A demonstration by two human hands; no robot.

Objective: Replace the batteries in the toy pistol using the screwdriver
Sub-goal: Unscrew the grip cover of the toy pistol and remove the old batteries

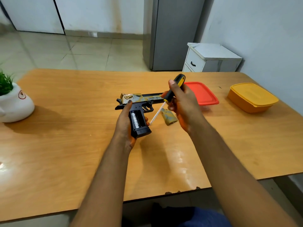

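Note:
A black and gold toy pistol is held above the wooden table, barrel pointing right. My left hand grips its black handle from the left. The battery compartment in the grip stands uncovered, and a silver battery shows inside. My right hand holds a black and yellow screwdriver by the handle. Its metal shaft slants down-left, and the tip sits beside the lower right of the grip. The olive grip cover lies on the table just right of the pistol.
A red lid lies behind my right hand, partly hidden by it. A yellow lidded box stands at the right. A white pot with a green plant stands at the left edge. A white drawer unit stands beyond the table.

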